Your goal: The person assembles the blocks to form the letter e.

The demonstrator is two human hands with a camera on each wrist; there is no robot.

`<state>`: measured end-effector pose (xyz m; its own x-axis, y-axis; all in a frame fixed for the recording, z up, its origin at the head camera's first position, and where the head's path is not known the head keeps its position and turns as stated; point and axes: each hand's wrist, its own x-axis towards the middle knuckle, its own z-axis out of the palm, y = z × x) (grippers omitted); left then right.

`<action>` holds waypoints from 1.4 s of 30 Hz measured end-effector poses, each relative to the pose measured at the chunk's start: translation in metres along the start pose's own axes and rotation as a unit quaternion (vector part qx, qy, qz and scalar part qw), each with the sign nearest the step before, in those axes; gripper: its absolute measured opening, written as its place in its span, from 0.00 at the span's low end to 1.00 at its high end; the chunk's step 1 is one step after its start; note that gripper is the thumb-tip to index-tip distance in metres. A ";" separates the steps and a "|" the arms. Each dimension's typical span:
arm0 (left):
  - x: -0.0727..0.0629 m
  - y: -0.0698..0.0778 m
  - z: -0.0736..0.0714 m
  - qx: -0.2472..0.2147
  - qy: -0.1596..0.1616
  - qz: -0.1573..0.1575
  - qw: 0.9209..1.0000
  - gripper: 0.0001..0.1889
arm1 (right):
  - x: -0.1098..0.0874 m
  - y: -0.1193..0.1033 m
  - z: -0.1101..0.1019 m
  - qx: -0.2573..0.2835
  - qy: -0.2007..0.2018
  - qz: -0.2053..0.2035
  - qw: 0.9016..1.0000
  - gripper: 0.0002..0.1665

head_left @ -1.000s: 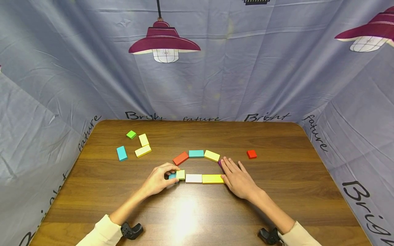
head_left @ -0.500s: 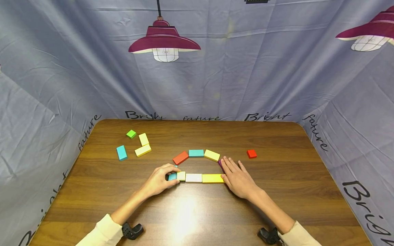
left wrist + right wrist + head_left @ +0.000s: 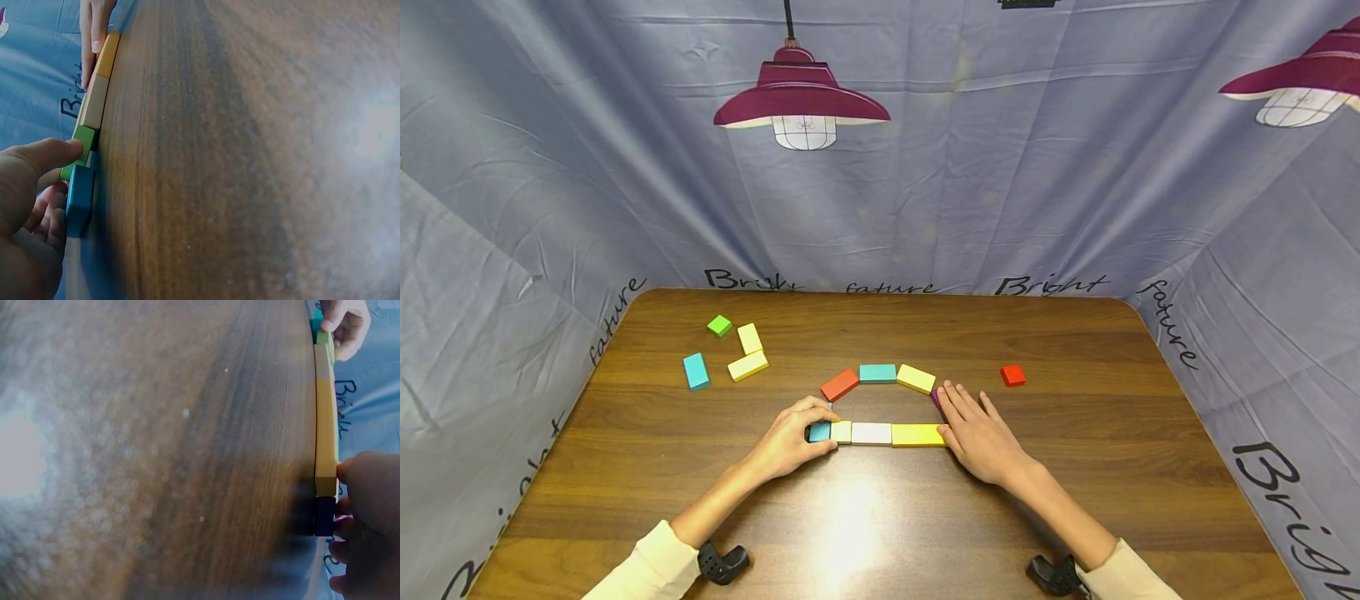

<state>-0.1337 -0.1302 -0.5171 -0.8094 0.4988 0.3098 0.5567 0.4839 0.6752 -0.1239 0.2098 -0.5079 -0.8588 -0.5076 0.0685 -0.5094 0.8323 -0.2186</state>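
My left hand [image 3: 790, 437] pinches a small light green block [image 3: 81, 140] between thumb and index finger, at the left end of a row. That block sits between a blue block [image 3: 79, 200] under the curled fingers and a white block [image 3: 872, 434]. A long yellow block [image 3: 919, 435] continues the row rightward. My right hand [image 3: 988, 437] lies flat with straight fingers over the yellow block's right end and a purple block [image 3: 936, 402], mostly hidden. In the right wrist view a dark block [image 3: 325, 515] abuts the yellow one, beside the fingers.
Behind the row, a red block [image 3: 839, 384], a teal block [image 3: 877, 374] and a pale yellow block [image 3: 916, 379] form an arch. Loose at the back left are a green block [image 3: 719, 326], a blue block [image 3: 696, 372] and two pale yellow blocks. A red block [image 3: 1012, 375] lies right.
The light green block in my left hand has come down from over the blue block and shifted slightly right, into line against the white block. My right hand has stayed put.
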 end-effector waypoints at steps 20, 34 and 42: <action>0.000 0.003 0.001 0.011 -0.007 -0.022 1.000 0.16 | 0.000 0.000 0.002 0.000 0.001 0.001 1.000 0.36; -0.001 0.003 -0.004 0.007 0.011 -0.006 1.000 0.20 | 0.000 0.001 0.003 -0.001 0.001 0.002 1.000 0.36; -0.005 -0.005 -0.036 0.020 0.068 -0.031 0.997 0.20 | 0.000 0.001 0.002 0.000 -0.003 0.004 1.000 0.36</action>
<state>-0.1397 -0.1610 -0.4978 -0.8584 0.3662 0.3591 0.5104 0.5407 0.6687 -0.1247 0.2105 -0.5101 -0.8621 -0.5031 0.0612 -0.5033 0.8357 -0.2196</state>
